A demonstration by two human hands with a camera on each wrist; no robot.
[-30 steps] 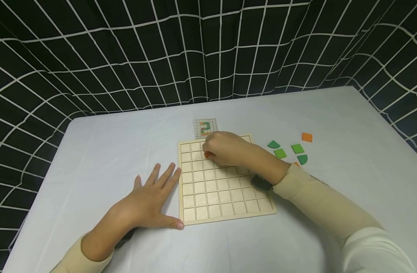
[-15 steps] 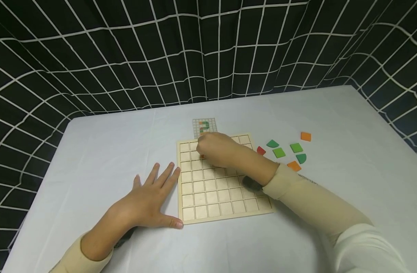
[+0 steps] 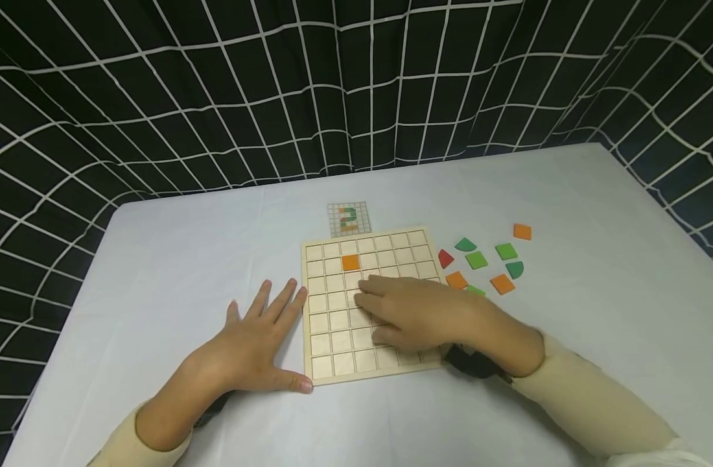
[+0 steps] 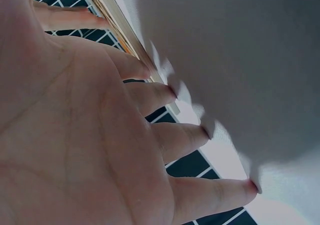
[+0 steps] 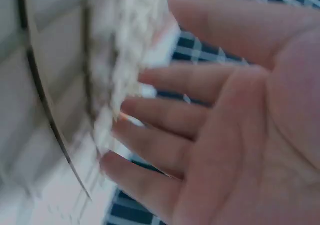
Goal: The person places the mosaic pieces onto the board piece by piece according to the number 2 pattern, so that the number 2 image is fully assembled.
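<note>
A square wooden grid board lies on the white table. One orange square tile sits in a cell of its second row, third from the left. My left hand is spread beside the board, with thumb and a fingertip at its left edge; in the left wrist view its fingertips rest on the cloth. Over the right half of the board is my right hand, fingers loosely extended and nothing in them. The right wrist view shows its bare palm beside the blurred grid.
Right of the board lie loose tiles: a red quarter-round piece, green quarter-round pieces, light green squares and orange squares. A small pattern card lies behind the board. A black gridded curtain hangs beyond the table.
My right hand has let go of the orange tile, leaving it in the cell, and has drawn back toward the lower right with its fingers loosened. The left hand stays put.
</note>
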